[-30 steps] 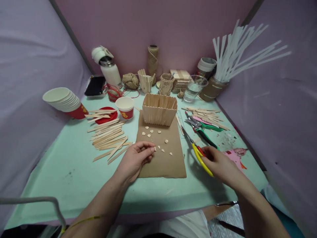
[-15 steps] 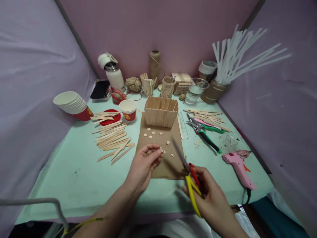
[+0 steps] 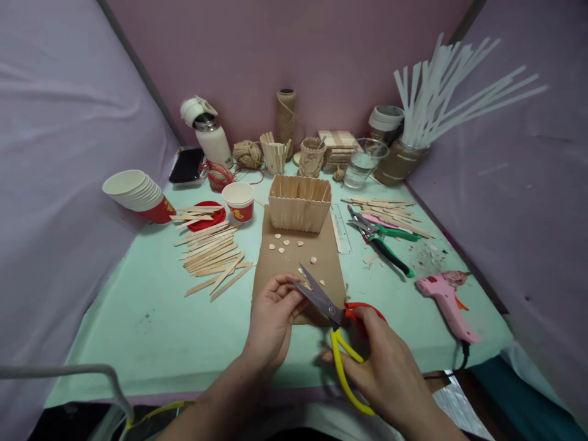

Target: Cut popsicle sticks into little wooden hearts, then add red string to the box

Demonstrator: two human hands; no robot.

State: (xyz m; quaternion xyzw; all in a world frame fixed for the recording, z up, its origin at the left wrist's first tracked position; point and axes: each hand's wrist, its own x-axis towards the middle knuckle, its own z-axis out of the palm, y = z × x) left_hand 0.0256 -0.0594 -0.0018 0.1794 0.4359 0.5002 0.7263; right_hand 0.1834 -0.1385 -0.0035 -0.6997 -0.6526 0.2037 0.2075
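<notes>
My right hand (image 3: 379,355) grips the scissors (image 3: 331,311) by their red and yellow handles. Their blades are spread and reach to the fingertips of my left hand (image 3: 275,309). The left fingers are pinched together; in the earlier frame a small pale wooden chip shows between them, now mostly hidden behind the blades. Beneath both hands lies a brown cardboard sheet (image 3: 275,269). Several small cut wooden chips (image 3: 313,260) are scattered on it. At its far end stands a box made of craft sticks (image 3: 298,211).
Craft sticks (image 3: 214,251) and a stack of paper cups (image 3: 138,196) lie to the left. On the right are cutters (image 3: 386,254), a pink glue gun (image 3: 445,300) and more sticks (image 3: 390,211). A plastic cup of water (image 3: 361,168) stands at the back.
My right hand has brought the scissors left to my left fingertips, and the blades have opened. My left hand stays almost in place. The view has shifted slightly.
</notes>
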